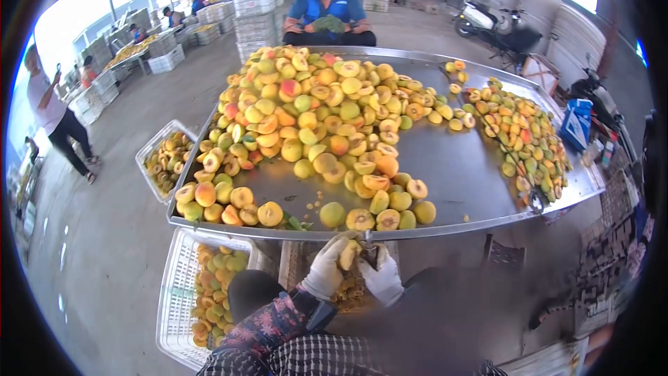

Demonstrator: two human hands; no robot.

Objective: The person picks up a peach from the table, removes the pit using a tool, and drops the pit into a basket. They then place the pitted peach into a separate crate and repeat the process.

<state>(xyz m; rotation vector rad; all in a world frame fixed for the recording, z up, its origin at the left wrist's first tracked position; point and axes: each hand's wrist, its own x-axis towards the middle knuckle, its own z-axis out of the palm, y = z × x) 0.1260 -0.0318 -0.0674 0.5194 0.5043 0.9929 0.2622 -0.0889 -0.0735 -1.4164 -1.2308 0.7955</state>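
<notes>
My left hand, in a white glove, is closed around a yellow peach half just in front of the metal table's near edge. Beside it my right hand, also gloved, grips a small metal hand tool whose tip points up next to the peach. Its working end is too small to make out. Below the hands, a crate holds brownish peach pits or scraps. Cut peach halves line the table edge right above my hands.
A large peach pile covers the left of the steel table; a smaller pile lies right. White crates of peaches stand at my left knee and by the table's left side. A person sits opposite; another stands left.
</notes>
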